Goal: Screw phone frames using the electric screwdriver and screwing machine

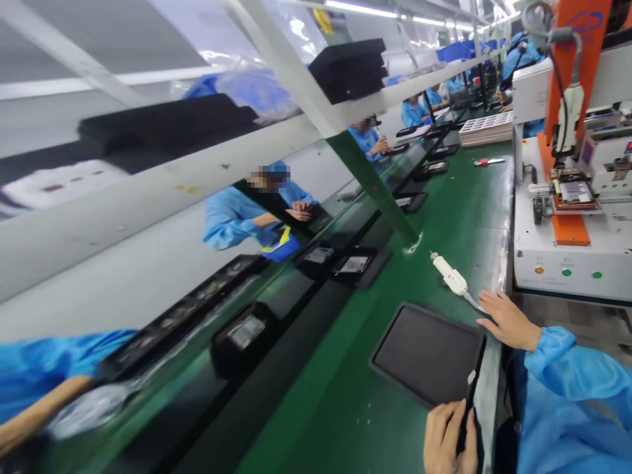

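**Careful with the slick counter and the loose cord!**

Biggest first: a long green counter [459, 217], flat, smooth and a bit shiny, with a silver edge. Maybe too slick to stop a bumped thing from sliding.

Next, over at the right, a big white and orange machine [570, 227], boxy and hard, with round buttons in front.

Then a dark grey, flat, rectangular tray [429, 352] with a low rim, dull like rubber. On the counter, near the silver edge, so perhaps easy to knock off with a careless arm.

Along the tray's right side, a thin black slab [476, 368], seen almost edge-on. Full shape too hard to tell. Pinched at the near end by the left hand [449, 438], fingers on one side and thumb on the other. With too weak a pinch, might slip, drop and get scratched.

Beyond the slab, the right hand [508, 322], fingers loose and spread, gripping nothing.

Just past those fingers, a white plastic stick-shaped tool [451, 276] with a thin pointy tip, lying down. Could roll or get dragged by a snag on its bendy grey cord [474, 302].

Smallest, a white patch [472, 376] on the slab, too blurry to name.
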### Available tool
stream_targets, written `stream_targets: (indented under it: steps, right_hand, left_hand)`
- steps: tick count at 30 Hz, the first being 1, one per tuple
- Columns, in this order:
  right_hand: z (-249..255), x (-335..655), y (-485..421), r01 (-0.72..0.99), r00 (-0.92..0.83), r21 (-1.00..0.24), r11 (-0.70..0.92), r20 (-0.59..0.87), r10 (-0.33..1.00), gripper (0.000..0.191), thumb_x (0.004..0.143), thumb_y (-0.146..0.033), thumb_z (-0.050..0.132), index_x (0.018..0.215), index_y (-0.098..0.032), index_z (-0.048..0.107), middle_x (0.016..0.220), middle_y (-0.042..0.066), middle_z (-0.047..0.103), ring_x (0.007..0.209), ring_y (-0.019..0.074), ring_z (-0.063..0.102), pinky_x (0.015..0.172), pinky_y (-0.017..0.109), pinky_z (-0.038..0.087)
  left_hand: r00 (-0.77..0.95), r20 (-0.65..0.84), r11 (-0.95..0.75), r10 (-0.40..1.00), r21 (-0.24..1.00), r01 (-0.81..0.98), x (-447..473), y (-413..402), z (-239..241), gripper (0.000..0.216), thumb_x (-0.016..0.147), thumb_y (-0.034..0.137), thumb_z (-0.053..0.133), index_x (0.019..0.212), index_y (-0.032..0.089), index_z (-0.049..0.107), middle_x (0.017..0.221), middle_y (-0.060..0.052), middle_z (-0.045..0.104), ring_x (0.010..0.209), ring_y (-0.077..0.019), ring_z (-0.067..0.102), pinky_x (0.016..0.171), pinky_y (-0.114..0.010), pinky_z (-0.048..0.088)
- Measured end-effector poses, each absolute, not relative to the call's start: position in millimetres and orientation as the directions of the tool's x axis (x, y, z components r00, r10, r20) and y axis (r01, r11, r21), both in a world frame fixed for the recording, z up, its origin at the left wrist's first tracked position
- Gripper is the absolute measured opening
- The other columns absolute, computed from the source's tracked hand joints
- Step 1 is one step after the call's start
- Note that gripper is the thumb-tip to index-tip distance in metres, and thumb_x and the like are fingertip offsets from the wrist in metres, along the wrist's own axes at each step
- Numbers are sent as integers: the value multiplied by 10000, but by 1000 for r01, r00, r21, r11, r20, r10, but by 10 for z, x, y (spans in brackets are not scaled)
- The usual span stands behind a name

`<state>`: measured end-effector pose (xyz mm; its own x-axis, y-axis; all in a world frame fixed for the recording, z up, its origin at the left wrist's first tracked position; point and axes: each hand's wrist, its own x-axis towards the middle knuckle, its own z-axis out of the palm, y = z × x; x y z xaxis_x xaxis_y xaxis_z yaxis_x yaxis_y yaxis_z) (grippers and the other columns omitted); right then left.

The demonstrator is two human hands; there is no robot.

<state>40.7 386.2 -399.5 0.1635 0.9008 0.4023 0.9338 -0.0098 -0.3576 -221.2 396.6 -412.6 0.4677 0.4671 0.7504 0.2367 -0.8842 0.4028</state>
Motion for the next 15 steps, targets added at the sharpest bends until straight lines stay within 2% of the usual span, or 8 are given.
stream_targets:
  steps: [4,9,12,15]
  right_hand:
    - [-4123,481,3820,921,183,-388,37,515,838,377,987,-337,441,1240,-134,633,1304,178,597,1265,292,536,1091,579,389]
    - [-4232,590,3851,946,136,-315,74,595,792,392,1008,-317,368,1167,-126,671,1246,164,638,1225,284,570,1061,554,421]
    - [-4224,559,3863,956,136,-289,53,596,792,370,1001,-287,384,1158,-123,675,1232,164,645,1217,282,575,1052,545,427]
    - [-4162,423,3823,961,156,-278,4,552,819,336,984,-227,404,1158,-120,671,1241,174,637,1223,274,568,1055,539,421]
  left_hand:
    - [503,707,-864,497,453,217,-2188,3859,-4051,283,854,54,615,1105,181,645,942,-65,679,921,-177,628,798,-301,574]
    - [455,681,-817,574,440,372,-2158,3829,-4059,252,858,163,652,1109,184,639,1069,-94,686,1061,-242,605,870,-414,581]
    - [459,677,-817,575,446,366,-2184,3819,-4036,167,867,167,646,1032,191,660,1017,-81,690,1033,-233,609,839,-394,587]
    - [513,693,-862,505,426,274,-2241,3825,-4037,179,864,143,650,1034,194,670,964,-73,687,968,-214,620,806,-361,584]
